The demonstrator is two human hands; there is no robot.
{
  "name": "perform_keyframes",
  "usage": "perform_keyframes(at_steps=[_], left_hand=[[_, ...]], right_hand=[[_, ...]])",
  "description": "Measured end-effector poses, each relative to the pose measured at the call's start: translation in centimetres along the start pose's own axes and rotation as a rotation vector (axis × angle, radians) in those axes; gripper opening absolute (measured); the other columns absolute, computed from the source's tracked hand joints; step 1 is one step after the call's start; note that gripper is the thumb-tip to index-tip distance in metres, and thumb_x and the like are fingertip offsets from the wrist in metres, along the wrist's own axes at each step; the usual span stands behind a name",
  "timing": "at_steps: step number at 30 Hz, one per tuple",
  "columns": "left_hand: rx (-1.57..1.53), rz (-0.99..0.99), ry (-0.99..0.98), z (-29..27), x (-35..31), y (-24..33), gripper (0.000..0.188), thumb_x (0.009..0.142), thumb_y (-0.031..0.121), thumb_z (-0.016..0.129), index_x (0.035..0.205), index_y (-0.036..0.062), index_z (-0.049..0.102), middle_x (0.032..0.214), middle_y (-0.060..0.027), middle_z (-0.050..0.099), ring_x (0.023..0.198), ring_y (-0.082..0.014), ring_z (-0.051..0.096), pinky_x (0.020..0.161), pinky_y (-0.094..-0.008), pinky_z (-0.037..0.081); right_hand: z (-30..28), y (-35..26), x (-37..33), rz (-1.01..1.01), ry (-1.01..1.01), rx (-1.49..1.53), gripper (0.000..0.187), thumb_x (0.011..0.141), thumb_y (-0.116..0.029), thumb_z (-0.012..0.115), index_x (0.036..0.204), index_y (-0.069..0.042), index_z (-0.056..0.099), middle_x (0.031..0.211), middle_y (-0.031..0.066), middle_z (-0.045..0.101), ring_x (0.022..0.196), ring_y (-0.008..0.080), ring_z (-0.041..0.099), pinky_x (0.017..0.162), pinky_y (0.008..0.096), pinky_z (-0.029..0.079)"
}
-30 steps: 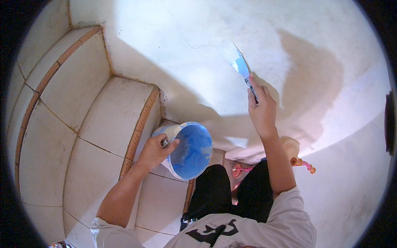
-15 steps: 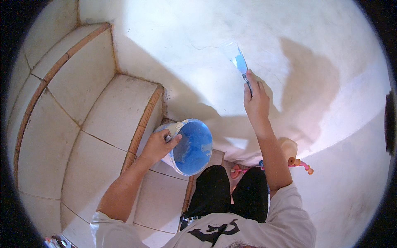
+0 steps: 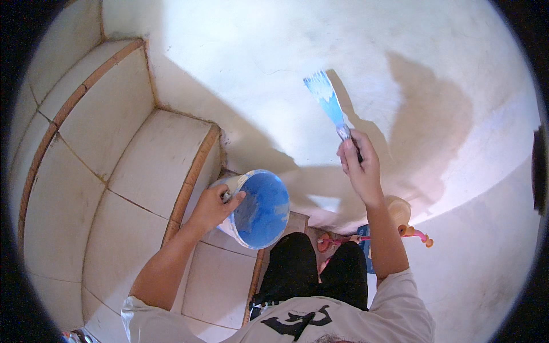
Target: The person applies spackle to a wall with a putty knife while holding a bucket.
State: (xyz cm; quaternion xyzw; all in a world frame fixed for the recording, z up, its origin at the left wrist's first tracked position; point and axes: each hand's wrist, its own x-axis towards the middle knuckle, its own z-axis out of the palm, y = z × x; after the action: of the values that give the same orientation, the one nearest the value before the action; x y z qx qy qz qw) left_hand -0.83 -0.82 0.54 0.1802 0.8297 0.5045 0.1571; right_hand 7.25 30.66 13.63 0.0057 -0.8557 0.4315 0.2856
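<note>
At 12 o'clock against the white plastered wall (image 3: 240,68), the right hand (image 3: 359,166) grips a blue-smeared flat metal putty knife (image 3: 327,102), blade up. At 9 o'clock from it, the left hand (image 3: 214,206) clasps the rim of a round white plastic bucket with blue-coated inside (image 3: 262,210), above the cream tiled steps (image 3: 154,166).

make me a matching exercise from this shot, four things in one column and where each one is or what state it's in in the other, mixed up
Things:
1. putty knife
2. bucket
3. tiled steps
4. pink toy

Places or states:
a. on the floor by the person's legs, below the right forearm
b. held up against the white wall in the right hand, blade smeared blue
c. rising along the left side, cream tiles with brown edging
d. gripped at its rim by the left hand, tilted, blue inside

Pairs: 1-b, 2-d, 3-c, 4-a
</note>
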Motion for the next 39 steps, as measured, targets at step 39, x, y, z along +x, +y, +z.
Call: perform_keyframes(at_steps=[39], left_hand=[[0.051,0.020,-0.010,0.0,-0.3,-0.3,0.049,0.092,0.045,0.073,0.093,-0.0038,0.068,0.067,-0.0153,0.065,0.060,-0.0194,0.065,0.058,-0.0363,0.051]], right_hand=[[3.7,3.2,4.2,-0.032,-0.012,-0.002,0.024,0.104,-0.025,0.058,0.109,-0.002,0.064,0.073,-0.0002,0.058,0.065,0.0068,0.051,0.059,0.0250,0.042]])
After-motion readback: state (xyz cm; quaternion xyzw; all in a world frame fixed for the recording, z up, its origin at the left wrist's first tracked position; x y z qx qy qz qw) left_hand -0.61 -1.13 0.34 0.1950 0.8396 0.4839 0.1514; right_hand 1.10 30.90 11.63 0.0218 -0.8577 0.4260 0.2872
